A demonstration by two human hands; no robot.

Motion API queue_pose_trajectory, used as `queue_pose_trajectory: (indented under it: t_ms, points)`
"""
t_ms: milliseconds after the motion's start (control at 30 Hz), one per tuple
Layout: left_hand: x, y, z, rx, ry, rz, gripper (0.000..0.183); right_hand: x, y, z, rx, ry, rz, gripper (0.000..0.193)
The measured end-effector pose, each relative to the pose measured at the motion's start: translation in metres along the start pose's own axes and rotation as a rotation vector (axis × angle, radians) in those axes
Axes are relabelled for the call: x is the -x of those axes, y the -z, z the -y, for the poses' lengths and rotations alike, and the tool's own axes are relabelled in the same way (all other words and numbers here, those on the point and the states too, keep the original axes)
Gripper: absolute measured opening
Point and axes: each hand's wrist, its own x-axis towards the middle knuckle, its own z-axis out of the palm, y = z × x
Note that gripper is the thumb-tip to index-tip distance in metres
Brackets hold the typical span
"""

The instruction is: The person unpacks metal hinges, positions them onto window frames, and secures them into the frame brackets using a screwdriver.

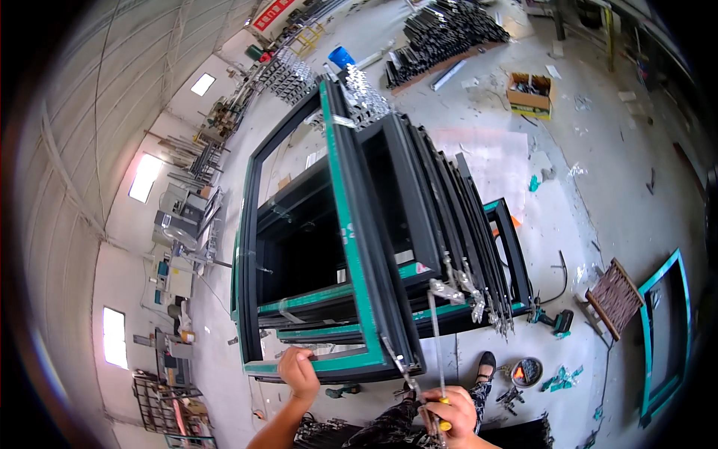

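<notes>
A dark window frame with green film along its face (351, 247) stands upright in front of me, leaning against a stack of similar frames (449, 217). My left hand (299, 374) is closed on its lower rail, near the bottom left corner. Low by the frame's right corner, my right hand (453, 413) grips a screwdriver with a yellow handle and long thin shaft (437, 337), its tip pointing up and away. A slim metal strip (400, 363) also runs into that hand; its lower end is hidden by the fingers. Metal fittings (467, 288) hang along the stacked frames' edges.
A green cordless drill (552, 320) lies on the floor at right, near a bowl of small parts (526, 372). Beyond are a woven stool (615, 299) and another green-edged frame (663, 337). A carton (529, 96) and piled dark profiles (441, 37) lie farther back.
</notes>
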Motion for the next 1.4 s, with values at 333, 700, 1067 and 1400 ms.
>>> queue_pose_trajectory:
  t_ms: [333,700,1067,1400]
  points:
    - [-0.017,0.016,-0.037,0.131,0.024,0.215,0.022,0.008,-0.021,0.100,0.266,-0.035,0.263,0.020]
    - [0.064,0.145,0.149,0.525,-0.172,0.306,0.036,0.077,-0.283,0.163,0.390,0.191,0.202,0.024]
    - [0.022,0.103,0.326,0.583,-0.615,0.183,0.030,0.145,-0.392,0.181,0.232,-0.088,0.136,0.021]
    - [0.027,0.080,0.302,0.744,-0.585,0.020,0.016,0.175,-0.380,0.213,0.094,-0.538,-0.227,0.017]
